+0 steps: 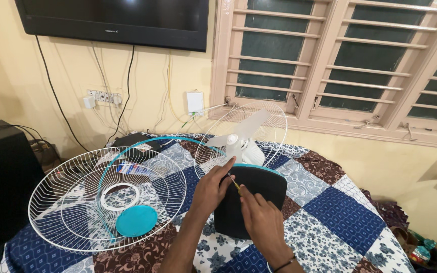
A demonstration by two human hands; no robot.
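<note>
Steadying the black rounded plastic fan base, our left hand rests on it, index finger pointing, grasping nothing. Our right hand pinches a thin yellow-handled screwdriver against it.

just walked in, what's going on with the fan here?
A person has a table fan lying on a patchwork quilt, partly taken apart. The left hand rests on the fan's dark base, index finger stretched toward the motor housing. The right hand holds a thin yellow-handled tool against the base. The front grille lies detached to the left, with a teal round cap on it. The blades and rear grille are on the fan.
</note>
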